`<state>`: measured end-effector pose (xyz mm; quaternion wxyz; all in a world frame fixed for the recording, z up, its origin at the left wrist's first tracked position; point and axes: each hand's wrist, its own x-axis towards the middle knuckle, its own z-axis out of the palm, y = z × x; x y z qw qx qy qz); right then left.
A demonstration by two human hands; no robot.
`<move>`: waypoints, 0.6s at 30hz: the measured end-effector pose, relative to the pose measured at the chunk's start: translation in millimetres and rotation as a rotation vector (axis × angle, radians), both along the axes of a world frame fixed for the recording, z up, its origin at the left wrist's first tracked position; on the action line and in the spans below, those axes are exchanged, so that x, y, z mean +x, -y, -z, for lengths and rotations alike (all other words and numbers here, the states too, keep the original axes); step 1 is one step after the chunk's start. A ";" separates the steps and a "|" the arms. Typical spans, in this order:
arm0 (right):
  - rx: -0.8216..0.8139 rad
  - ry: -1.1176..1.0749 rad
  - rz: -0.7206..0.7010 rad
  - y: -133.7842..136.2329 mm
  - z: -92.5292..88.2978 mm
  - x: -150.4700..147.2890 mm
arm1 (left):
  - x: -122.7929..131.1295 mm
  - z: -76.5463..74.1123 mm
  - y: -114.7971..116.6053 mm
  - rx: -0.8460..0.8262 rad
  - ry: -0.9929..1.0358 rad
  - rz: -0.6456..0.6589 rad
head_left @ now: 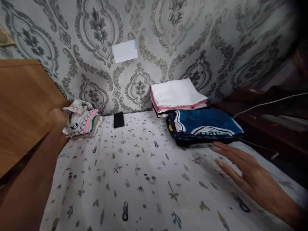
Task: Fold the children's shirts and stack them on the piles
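Blue-topped stack [207, 123] lies on the sheet [137, 141] just beside the right hand [255, 179], fingers [237, 157] extended and empty; the left hand [57, 118] is at the small pile [83, 124], grip indeterminable; arranging appears underway, and lifting either probably calls for support beneath

The left hand [57, 118] is blurred, its grip unclear; the left edge crops the wooden panel [24, 106].

A black phone [118, 120] lies on a white sheet [130, 141] printed with small leaves and figures, near a grey patterned wall [141, 19] that bears a tilted white paper [125, 51]; a brown wooden panel [24, 96] stands at the left, and a thin white cable [264, 104] runs across the right side
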<state>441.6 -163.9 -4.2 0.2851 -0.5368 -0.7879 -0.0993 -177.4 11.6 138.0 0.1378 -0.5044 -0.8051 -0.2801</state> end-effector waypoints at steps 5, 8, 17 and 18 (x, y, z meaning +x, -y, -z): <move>-0.206 -0.262 -0.063 22.1 -6.6 -39.2 | 35.0 -52.7 28.3 0.294 -0.044 0.072; -0.421 -0.449 -0.186 30.7 -26.5 -93.7 | 85.4 -67.9 74.0 0.377 0.055 0.385; -0.738 -0.859 -0.562 93.2 -31.3 -193.4 | 245.3 33.1 243.9 -0.434 1.056 0.988; -0.750 -0.878 -0.540 98.8 -28.8 -185.9 | 250.0 39.0 252.3 -0.483 1.116 0.985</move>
